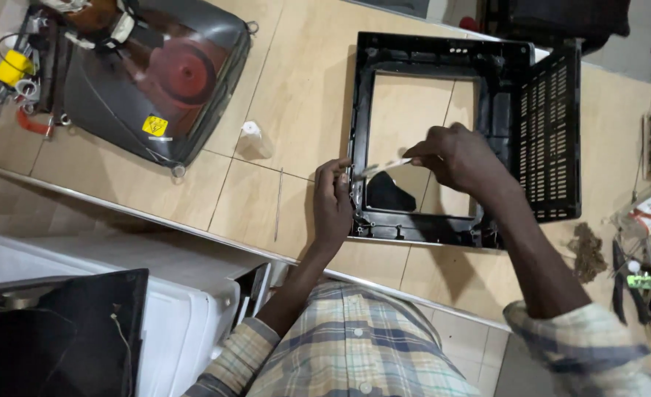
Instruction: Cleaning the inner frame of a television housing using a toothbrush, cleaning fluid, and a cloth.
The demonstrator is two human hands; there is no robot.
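Both hands at the left rail of the black plastic frame (443,140).

We note the frame lying flat on the tiled counter (296,95). Our left hand (333,202) pinches its left rail; our right hand (461,154) — over the frame's opening — grips a thin pale tool (384,168), its tip reaching the left fingers. A picture tube (153,73) sits well apart, far left.

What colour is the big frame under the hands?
Black frame; the head view shows it best.
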